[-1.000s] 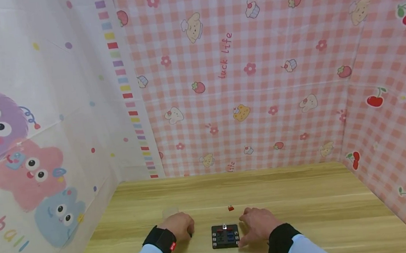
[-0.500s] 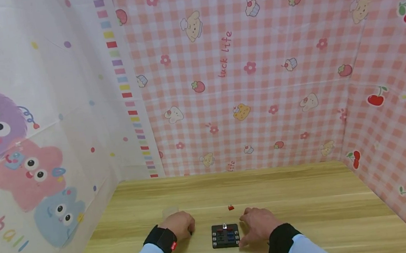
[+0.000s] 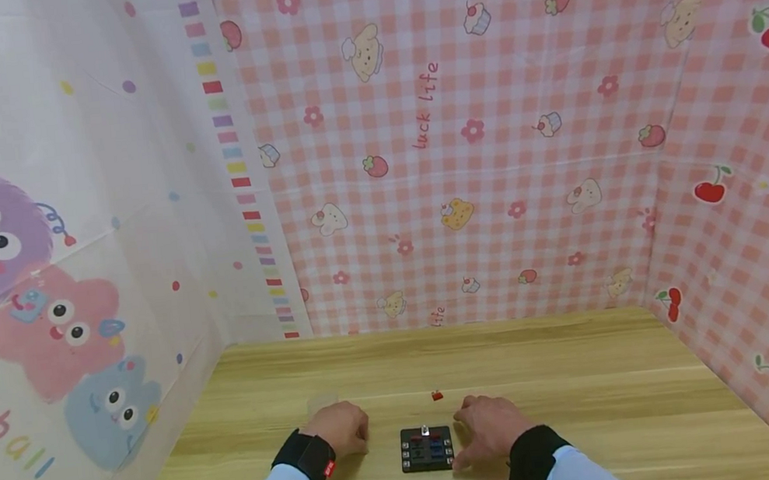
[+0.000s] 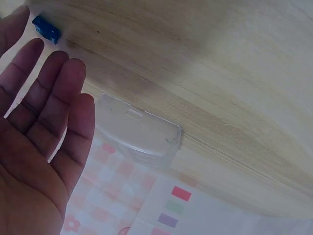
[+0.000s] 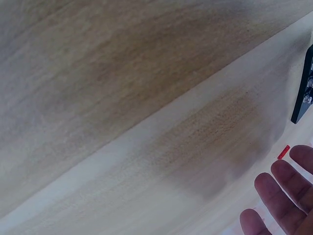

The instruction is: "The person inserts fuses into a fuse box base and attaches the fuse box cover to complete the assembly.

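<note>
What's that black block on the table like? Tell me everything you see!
The block is black, roughly square, looks like plastic and lies flat on the table. Silvery bits line its left and right edges, and one stands at the far edge. Small red and blue pieces sit on it. The right hand has its thumb by the near right corner, perhaps touching.

L hand (image 3: pixel 341 426) w/ fingers (image 4: pixel 73 78) loosely bent, R hand (image 3: pixel 494 424) w/ thumb (image 3: pixel 467 456) apart
</note>
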### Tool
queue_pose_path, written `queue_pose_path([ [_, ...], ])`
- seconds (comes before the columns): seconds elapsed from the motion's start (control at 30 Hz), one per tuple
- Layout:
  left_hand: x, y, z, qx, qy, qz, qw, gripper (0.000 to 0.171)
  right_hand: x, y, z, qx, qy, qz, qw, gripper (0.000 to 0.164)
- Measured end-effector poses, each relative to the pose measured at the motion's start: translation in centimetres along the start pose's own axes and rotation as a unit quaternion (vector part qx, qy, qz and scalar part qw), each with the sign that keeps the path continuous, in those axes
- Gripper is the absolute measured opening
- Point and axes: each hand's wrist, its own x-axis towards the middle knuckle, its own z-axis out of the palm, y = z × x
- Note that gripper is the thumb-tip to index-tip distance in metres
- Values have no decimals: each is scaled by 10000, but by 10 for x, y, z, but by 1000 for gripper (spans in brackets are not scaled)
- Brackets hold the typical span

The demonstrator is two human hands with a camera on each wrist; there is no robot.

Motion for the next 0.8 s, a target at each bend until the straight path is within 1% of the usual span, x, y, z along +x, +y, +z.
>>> queue_pose_path([
  [0.07,-1,1,0,29,20,-87,10000,21,0,0,0,4,4,2,10000,75],
  [0.13,-1,1,0,104,39,-109,9999,20,1,0,0,0,5,11,10000,75],
  [0.33,1,0,1,360,123,82,9992,16,2,0,-1,-12,-38,78,10000,75],
  [0.53,2,-2,4,356,151,158,9991,16,1,-1,-3,19,-98,118,9999,74],
  [0.8,4,-4,7,328,208,295,9988,22,1,-2,-4,80,-135,135,9998,74],
])
